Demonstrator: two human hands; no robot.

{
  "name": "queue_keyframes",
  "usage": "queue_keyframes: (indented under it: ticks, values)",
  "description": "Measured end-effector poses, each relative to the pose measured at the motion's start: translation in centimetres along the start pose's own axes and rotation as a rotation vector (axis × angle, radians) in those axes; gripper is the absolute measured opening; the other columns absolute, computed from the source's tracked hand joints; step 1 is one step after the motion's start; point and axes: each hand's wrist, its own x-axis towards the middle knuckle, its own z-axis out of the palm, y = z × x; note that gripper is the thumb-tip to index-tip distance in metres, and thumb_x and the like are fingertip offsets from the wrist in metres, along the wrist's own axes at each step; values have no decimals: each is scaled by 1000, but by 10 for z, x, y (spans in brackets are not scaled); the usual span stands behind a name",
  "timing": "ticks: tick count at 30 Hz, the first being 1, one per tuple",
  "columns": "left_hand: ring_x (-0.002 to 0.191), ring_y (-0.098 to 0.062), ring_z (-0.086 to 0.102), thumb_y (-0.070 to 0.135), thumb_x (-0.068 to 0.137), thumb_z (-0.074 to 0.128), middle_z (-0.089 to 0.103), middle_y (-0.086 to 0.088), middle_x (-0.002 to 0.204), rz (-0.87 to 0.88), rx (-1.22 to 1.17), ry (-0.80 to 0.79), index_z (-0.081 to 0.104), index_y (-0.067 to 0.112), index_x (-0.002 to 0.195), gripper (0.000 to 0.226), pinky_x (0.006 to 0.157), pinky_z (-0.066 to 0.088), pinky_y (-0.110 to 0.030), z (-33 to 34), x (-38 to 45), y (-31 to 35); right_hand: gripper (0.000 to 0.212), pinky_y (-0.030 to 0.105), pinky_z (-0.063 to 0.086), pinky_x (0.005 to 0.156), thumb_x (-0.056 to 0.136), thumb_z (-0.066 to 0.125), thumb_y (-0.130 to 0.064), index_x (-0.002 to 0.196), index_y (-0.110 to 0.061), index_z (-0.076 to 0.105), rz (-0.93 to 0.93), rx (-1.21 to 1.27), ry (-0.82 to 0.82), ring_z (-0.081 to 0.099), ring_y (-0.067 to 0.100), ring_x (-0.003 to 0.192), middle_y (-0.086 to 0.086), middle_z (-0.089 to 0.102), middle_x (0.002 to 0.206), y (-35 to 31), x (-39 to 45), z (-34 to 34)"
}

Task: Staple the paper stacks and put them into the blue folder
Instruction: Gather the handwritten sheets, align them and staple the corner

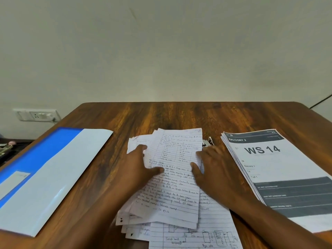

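Two hands are laid on a messy stack of handwritten pages [172, 177] in the middle of the wooden table [179, 115]. The pages are fanned out and not lined up, and the long side of the stack runs away from the person, toward the wall. The left hand [142, 168] is pressed on the left edge of the stack, with its fingers held mostly straight and its thumb on the top sheet. The right hand [212, 168] is pressed on the right edge in the same way. The hands are kept apart, one on each side, so it looks like the loose pages are being squared up before they are stapled. A small metal thing that may be the stapler [208, 141] is seen peeking out just past the right hand, so the right hand is the nearer one for it; it is mostly hidden, so this cannot be told for sure. A second stack of printed sheets [276, 169] marked "WS 14" is set well to the right. The blue folder [48, 169] is laid to the left, nearer the left hand, with its long side slanted away. A wall socket [36, 115] is seen behind the table on the left.
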Motion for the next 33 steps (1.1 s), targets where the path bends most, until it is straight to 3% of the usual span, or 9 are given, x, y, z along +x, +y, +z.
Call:
queue_keyframes:
  ticks: [2, 5, 7, 12, 16, 18, 21, 27, 33]
  values:
    - [122, -18, 62, 46, 82, 86, 61, 0, 145, -40, -76, 20, 49, 29, 150, 80, 92, 55, -34, 1, 15, 2, 40, 40, 48, 99, 96, 53, -55, 111, -21, 70, 17, -7, 7, 55, 17, 113, -5, 70, 115, -3, 4, 0]
    - [93, -8, 66, 27, 90, 83, 71, 3, 114, -72, -165, 107, 60, 27, 139, 54, 68, 50, -26, -2, 32, 3, 44, 44, 52, 96, 97, 56, -54, 116, -16, 68, 68, 45, 38, 61, 24, 111, 3, 72, 116, -4, 13, 0]
    - [87, -10, 68, 19, 89, 84, 71, 4, 99, -80, -216, 145, 67, 27, 131, 46, 68, 54, -31, -7, 39, -6, 42, 46, 53, 93, 100, 54, -50, 120, -16, 66, 93, 75, 34, 62, 26, 110, 5, 72, 117, -1, 21, 2]
    - [93, -14, 71, 21, 80, 91, 75, 0, 105, -168, -303, 138, 74, 23, 117, 40, 92, 60, -41, -31, 47, -43, 23, 39, 52, 83, 94, 59, -24, 115, -18, 65, 182, 99, 27, 58, 22, 105, 3, 70, 107, 16, 37, 10]
    - [90, -22, 74, 22, 70, 98, 76, -2, 105, -268, -397, 207, 75, 18, 107, 43, 90, 62, -44, -45, 44, -66, 30, 32, 46, 79, 81, 59, -3, 102, -23, 67, 222, 162, -2, 57, 21, 104, -2, 68, 97, 30, 44, 13]
    - [89, -26, 76, 24, 65, 100, 78, -4, 103, -293, -388, 208, 76, 19, 102, 45, 88, 62, -49, -46, 45, -75, 37, 35, 49, 80, 77, 60, 3, 104, -20, 71, 234, 177, 11, 58, 24, 105, 2, 70, 99, 36, 47, 11]
    - [90, -28, 73, 22, 65, 100, 76, -8, 107, -315, -285, 150, 75, 15, 108, 50, 79, 59, -42, -50, 46, -80, 39, 42, 53, 85, 75, 65, 8, 106, -13, 75, 236, 179, 69, 62, 31, 103, 9, 73, 100, 40, 48, 10]
    - [107, -32, 65, 24, 74, 96, 72, -14, 123, -338, -138, 259, 73, 10, 122, 55, 87, 48, -42, -70, 45, -97, 23, 49, 35, 116, 88, 67, -9, 109, -15, 75, -1, 128, 164, 57, 27, 128, 2, 76, 116, 40, 44, 17]
    - [90, -35, 69, 17, 82, 88, 76, -16, 102, -365, -180, 317, 79, 6, 105, 27, 78, 53, -45, -78, 46, -111, 36, 52, 30, 122, 103, 53, -44, 123, -22, 72, -231, 153, 91, 56, 17, 133, -1, 70, 133, -1, 31, -2]
